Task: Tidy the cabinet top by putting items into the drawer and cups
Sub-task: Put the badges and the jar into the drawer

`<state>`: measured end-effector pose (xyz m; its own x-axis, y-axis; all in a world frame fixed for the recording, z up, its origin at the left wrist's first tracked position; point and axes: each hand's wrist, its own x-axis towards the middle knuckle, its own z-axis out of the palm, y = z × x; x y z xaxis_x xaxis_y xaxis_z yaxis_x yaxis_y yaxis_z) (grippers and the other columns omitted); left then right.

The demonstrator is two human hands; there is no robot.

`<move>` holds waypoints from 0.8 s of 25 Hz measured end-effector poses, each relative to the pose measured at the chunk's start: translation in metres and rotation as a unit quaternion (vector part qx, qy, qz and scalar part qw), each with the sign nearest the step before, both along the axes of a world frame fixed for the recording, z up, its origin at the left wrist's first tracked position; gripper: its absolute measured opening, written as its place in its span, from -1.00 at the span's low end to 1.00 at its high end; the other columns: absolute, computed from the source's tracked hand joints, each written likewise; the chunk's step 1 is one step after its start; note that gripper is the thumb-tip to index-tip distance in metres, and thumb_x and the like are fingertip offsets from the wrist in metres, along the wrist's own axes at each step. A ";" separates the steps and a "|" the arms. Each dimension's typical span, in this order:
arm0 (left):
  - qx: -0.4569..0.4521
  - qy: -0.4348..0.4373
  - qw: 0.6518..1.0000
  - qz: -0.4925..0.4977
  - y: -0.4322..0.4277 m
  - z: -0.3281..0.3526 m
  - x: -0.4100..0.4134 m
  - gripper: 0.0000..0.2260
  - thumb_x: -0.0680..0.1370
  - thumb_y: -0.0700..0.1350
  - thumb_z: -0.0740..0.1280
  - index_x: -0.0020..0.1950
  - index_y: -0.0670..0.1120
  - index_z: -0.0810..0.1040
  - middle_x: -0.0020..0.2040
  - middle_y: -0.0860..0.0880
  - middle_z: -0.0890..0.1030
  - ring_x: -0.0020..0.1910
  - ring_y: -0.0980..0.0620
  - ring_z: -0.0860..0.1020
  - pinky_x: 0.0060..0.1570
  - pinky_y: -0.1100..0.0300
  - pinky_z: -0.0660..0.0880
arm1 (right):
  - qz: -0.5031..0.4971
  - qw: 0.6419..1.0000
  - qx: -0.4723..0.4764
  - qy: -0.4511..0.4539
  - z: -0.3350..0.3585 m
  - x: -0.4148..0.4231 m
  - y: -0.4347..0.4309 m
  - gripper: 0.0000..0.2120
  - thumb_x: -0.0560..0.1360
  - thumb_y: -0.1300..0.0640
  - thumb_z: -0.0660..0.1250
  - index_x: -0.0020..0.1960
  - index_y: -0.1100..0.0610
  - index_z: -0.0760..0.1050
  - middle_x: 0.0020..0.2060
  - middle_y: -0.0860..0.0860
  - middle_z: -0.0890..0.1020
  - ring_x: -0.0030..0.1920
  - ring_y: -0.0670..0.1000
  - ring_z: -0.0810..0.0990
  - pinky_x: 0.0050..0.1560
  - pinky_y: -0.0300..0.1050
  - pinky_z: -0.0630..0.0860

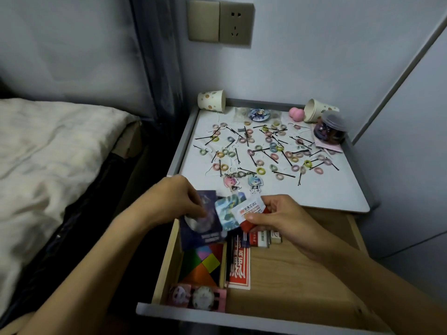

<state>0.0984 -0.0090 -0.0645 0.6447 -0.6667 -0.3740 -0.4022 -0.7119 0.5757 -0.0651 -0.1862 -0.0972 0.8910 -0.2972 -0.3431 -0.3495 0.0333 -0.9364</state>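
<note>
My left hand (174,199) grips a dark purple card with a moon on it (202,228) and my right hand (285,218) pinches a small white packet with red print (244,209). Both are right over the open wooden drawer (302,274), with a shiny blue picture card (228,212) between them. Behind, the white cabinet top (314,192) is littered with pastel hair ties (273,148) and black bobby pins (281,174). There's a spotted paper cup (211,100) at the back left, and a second cup (319,112) on its side at the back right.

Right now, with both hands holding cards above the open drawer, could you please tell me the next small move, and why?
Probably lower both and release them into the drawer. The left hand grips a dark card and the right hand pinches a white packet, both over it, and its right half shows bare wood; hair ties wait on the cabinet top.
</note>
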 end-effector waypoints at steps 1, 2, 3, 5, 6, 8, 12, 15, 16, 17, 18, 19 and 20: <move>0.025 -0.053 0.998 -0.005 0.006 0.001 0.006 -0.90 0.35 -0.03 0.57 -0.21 -0.01 0.72 -0.24 0.08 0.68 -0.22 0.16 0.63 -0.17 0.18 0.60 | -0.010 1.000 -0.008 0.008 -0.001 0.000 -0.002 -0.79 0.50 0.25 0.40 0.13 0.23 0.58 -0.02 0.06 0.72 0.01 0.02 0.70 0.05 -0.08 0.63; 0.038 -0.079 0.996 -0.006 0.014 0.001 0.013 -0.90 0.34 -0.02 0.58 -0.22 0.02 0.72 -0.25 0.09 0.67 -0.22 0.16 0.62 -0.16 0.18 0.59 | -0.018 1.000 -0.012 0.021 -0.005 0.001 -0.002 -0.80 0.50 0.26 0.40 0.12 0.23 0.58 -0.04 0.07 0.72 0.00 0.02 0.70 0.04 -0.08 0.63; 0.045 -0.082 0.996 -0.005 0.021 0.002 0.020 -0.90 0.32 -0.01 0.59 -0.23 0.03 0.72 -0.26 0.10 0.67 -0.22 0.16 0.62 -0.16 0.18 0.58 | -0.024 0.999 -0.014 0.038 -0.012 0.002 0.002 -0.81 0.50 0.27 0.39 0.11 0.23 0.58 -0.05 0.08 0.72 -0.01 0.03 0.70 0.03 -0.08 0.64; 0.053 -0.080 0.995 0.005 0.033 0.003 0.031 -0.88 0.30 0.00 0.60 -0.23 0.05 0.72 -0.26 0.10 0.67 -0.21 0.16 0.61 -0.13 0.16 0.59 | -0.044 0.995 0.015 0.084 -0.036 0.009 0.019 -0.82 0.50 0.31 0.39 0.09 0.28 0.59 -0.09 0.14 0.72 -0.06 0.07 0.71 -0.02 -0.10 0.65; 0.057 -0.085 0.995 0.014 0.036 0.003 0.034 -0.88 0.30 0.01 0.60 -0.23 0.06 0.72 -0.25 0.10 0.67 -0.20 0.14 0.62 -0.10 0.13 0.60 | -0.067 0.991 0.051 0.104 -0.050 0.015 0.028 -0.82 0.49 0.33 0.39 0.09 0.33 0.58 -0.10 0.18 0.72 -0.10 0.09 0.71 -0.07 -0.14 0.65; 0.064 -0.094 0.993 0.026 0.039 0.004 0.039 -0.88 0.31 0.00 0.60 -0.24 0.07 0.71 -0.24 0.09 0.67 -0.20 0.13 0.62 -0.10 0.10 0.62 | -0.133 0.978 0.113 0.117 -0.076 0.035 0.041 -0.80 0.48 0.39 0.37 0.10 0.41 0.55 -0.15 0.23 0.69 -0.19 0.10 0.70 -0.20 -0.20 0.65; 0.064 -0.074 0.995 0.032 0.046 0.004 0.049 -0.88 0.32 -0.04 0.60 -0.24 0.03 0.70 -0.31 0.08 0.67 -0.25 0.13 0.63 -0.37 0.28 0.53 | -0.183 0.973 0.091 0.103 -0.107 0.080 0.055 -0.82 0.48 0.45 0.34 0.08 0.41 0.55 -0.13 0.23 0.65 -0.30 0.02 0.65 -0.31 -0.24 0.63; 0.060 -0.072 0.995 0.032 0.047 0.003 0.054 -0.88 0.31 -0.04 0.61 -0.23 0.01 0.72 -0.33 0.05 0.68 -0.25 0.09 0.66 -0.36 0.26 0.57 | -0.186 0.976 0.052 0.106 -0.129 0.096 0.059 -0.90 0.43 0.38 0.43 -0.07 0.25 0.61 -0.08 0.22 0.68 -0.17 0.17 0.68 -0.08 0.02 0.66; 0.057 -0.073 0.995 0.032 0.046 0.003 0.055 -0.88 0.31 -0.04 0.61 -0.23 0.00 0.72 -0.33 0.05 0.68 -0.26 0.08 0.66 -0.35 0.24 0.59 | -0.186 0.976 0.030 0.111 -0.135 0.099 0.060 -0.91 0.40 0.34 0.47 -0.12 0.21 0.62 -0.10 0.22 0.70 -0.12 0.21 0.69 0.01 0.15 0.63; 0.055 -0.075 0.995 0.033 0.046 0.003 0.055 -0.88 0.31 -0.04 0.61 -0.23 0.00 0.73 -0.33 0.04 0.68 -0.26 0.07 0.66 -0.33 0.22 0.60 | -0.185 0.976 0.016 0.114 -0.139 0.101 0.061 -0.91 0.37 0.30 0.50 -0.16 0.18 0.63 -0.12 0.22 0.70 -0.11 0.22 0.69 0.04 0.22 0.61; 0.053 -0.076 0.995 0.034 0.046 0.003 0.056 -0.88 0.31 -0.04 0.61 -0.23 0.00 0.73 -0.33 0.04 0.68 -0.26 0.07 0.67 -0.31 0.20 0.62 | -0.186 0.976 0.009 0.113 -0.144 0.103 0.062 -0.90 0.34 0.29 0.52 -0.19 0.17 0.63 -0.15 0.21 0.71 -0.12 0.22 0.70 0.03 0.24 0.61; 0.052 -0.077 0.995 0.035 0.046 0.002 0.056 -0.88 0.31 -0.03 0.61 -0.23 0.01 0.73 -0.33 0.04 0.68 -0.26 0.06 0.67 -0.29 0.19 0.63 | -0.190 0.975 0.003 0.117 -0.146 0.104 0.062 -0.89 0.33 0.29 0.53 -0.21 0.16 0.63 -0.17 0.21 0.71 -0.14 0.21 0.70 0.01 0.24 0.62; 0.052 -0.078 0.995 0.035 0.045 0.002 0.056 -0.88 0.31 -0.03 0.61 -0.23 0.01 0.73 -0.33 0.04 0.68 -0.26 0.05 0.67 -0.27 0.17 0.63 | -0.194 0.973 -0.003 0.123 -0.147 0.106 0.062 -0.88 0.31 0.28 0.55 -0.23 0.15 0.63 -0.18 0.20 0.70 -0.15 0.20 0.70 -0.01 0.22 0.63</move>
